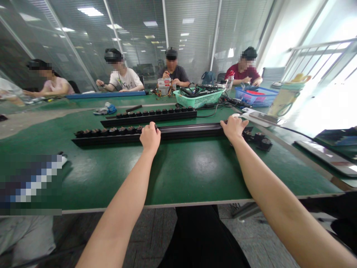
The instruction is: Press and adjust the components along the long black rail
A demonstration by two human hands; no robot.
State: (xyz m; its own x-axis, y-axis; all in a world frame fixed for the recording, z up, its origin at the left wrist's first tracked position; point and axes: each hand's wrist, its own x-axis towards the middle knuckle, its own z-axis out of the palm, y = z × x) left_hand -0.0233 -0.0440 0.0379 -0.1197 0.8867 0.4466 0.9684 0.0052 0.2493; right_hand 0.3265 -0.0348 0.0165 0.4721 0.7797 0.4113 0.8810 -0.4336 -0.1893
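A long black channel-shaped rail (pixel 192 130) lies across the green table in front of me. Along its left half sits a row of small round black parts (pixel 104 131). My left hand (pixel 150 138) is closed over the rail near its middle, at the end of that row, fingers curled down. Near the rail's right end, my right hand (pixel 233 127) grips it from above, thumb on the left, some fingertips hidden behind it. More black parts (pixel 262 141) lie loose just right of this hand. Behind runs a second black rail (pixel 156 118) with similar parts.
A green basket (pixel 199 99) of cables and a blue basket (pixel 256 96) stand farther back. A pale jug (pixel 287 97) and a white power strip (pixel 260 117) are at the right. Several people sit across the table (pixel 195 178). A blue-and-white glove (pixel 107 108) lies behind the rails.
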